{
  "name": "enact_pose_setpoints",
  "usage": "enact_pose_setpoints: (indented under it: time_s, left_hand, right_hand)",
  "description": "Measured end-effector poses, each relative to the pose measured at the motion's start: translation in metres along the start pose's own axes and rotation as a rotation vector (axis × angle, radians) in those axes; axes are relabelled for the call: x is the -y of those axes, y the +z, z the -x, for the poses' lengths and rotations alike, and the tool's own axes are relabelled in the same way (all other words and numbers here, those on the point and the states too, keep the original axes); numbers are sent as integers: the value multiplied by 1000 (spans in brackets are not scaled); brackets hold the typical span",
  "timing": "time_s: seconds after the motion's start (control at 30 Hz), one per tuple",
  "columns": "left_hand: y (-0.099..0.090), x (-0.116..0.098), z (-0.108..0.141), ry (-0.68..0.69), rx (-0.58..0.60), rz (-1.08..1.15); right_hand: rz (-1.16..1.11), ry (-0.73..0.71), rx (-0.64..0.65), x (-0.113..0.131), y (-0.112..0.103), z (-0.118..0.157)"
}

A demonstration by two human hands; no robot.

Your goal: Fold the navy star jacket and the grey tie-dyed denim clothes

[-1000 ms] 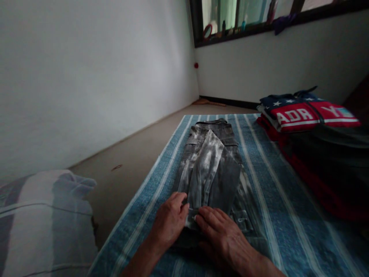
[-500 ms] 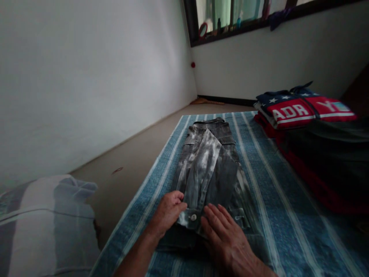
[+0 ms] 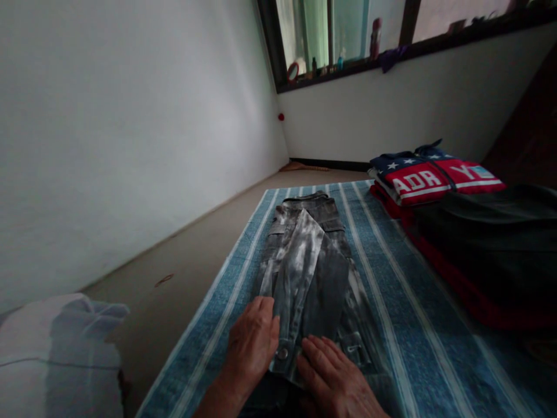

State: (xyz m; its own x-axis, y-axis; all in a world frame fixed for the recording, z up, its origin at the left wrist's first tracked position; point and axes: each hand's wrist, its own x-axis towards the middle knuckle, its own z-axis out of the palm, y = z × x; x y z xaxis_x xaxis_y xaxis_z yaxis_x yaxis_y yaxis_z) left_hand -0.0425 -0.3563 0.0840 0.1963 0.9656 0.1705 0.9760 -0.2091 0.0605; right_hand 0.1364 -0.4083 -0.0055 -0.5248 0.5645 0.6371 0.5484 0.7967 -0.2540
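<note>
Grey tie-dyed denim clothing (image 3: 311,273) lies folded lengthwise on a blue striped cloth (image 3: 391,278). One sleeve, its cuff buttoned, rests along the middle of it and points toward me. My left hand (image 3: 255,337) has its fingers curled at the left edge of the garment, beside the cuff; the fingertips are partly hidden. Flat on the fabric just right of the cuff button lies my right hand (image 3: 333,371), fingers stretched out.
A red and navy garment with white letters (image 3: 430,180) tops a pile at the right. Dark folded clothing (image 3: 491,244) sits nearer. Pale striped fabric (image 3: 65,354) is at the lower left. Small bottles and a mirror (image 3: 293,72) stand on the windowsill.
The view has tilted and shifted, showing more window. My left hand has moved up along the garment's left edge, its fingers now curled there. My right hand stays beside the cuff.
</note>
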Motion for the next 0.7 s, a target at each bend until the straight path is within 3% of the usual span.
enact_pose_setpoints:
  time_s: [0.07,0.13,0.3,0.4,0.57,0.7]
  left_hand:
    - [11,-1,-10,146,-112,46]
    - [23,-2,-24,225,-134,79]
    - [42,-10,-50,125,167,28]
    - [45,-16,-59,44,346,-87]
    - [52,-16,-70,40,384,-194]
    - [56,-14,-69,60,375,-230]
  right_hand:
    - [-46,27,10,-1,-6,-3]
    - [-92,76,9,-4,-15,-9]
    - [-126,303,62,-28,-42,-44]
    - [16,376,128,-58,-47,-74]
    - [254,477,190,-113,-32,-101]
    - [258,594,226,-129,-20,-96]
